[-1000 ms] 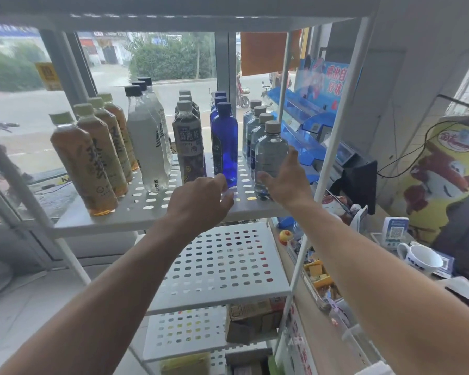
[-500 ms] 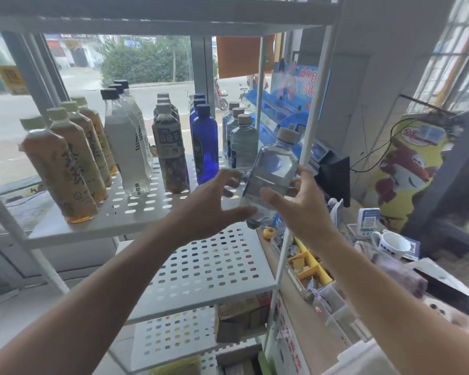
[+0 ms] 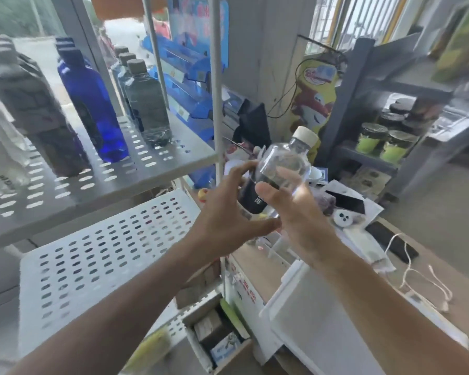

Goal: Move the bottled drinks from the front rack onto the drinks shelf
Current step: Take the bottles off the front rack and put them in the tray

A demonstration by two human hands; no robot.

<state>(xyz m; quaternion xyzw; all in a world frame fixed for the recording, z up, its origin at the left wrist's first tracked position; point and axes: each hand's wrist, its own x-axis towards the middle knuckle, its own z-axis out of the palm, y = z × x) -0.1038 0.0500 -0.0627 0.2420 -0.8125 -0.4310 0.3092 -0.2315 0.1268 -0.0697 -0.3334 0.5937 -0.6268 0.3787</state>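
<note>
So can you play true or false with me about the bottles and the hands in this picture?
1. The right hand holds a clear bottle. True.
2. The clear bottle has a blue cap. False: its cap is white.
3. A blue bottle stands on the rack shelf. True.
4. The clear bottle stands on the rack shelf. False: it is up in the air, to the right of the rack.
5. The left hand is down by the person's side. False: it is up beside the clear bottle, fingers spread; the blur hides whether they touch it.
</note>
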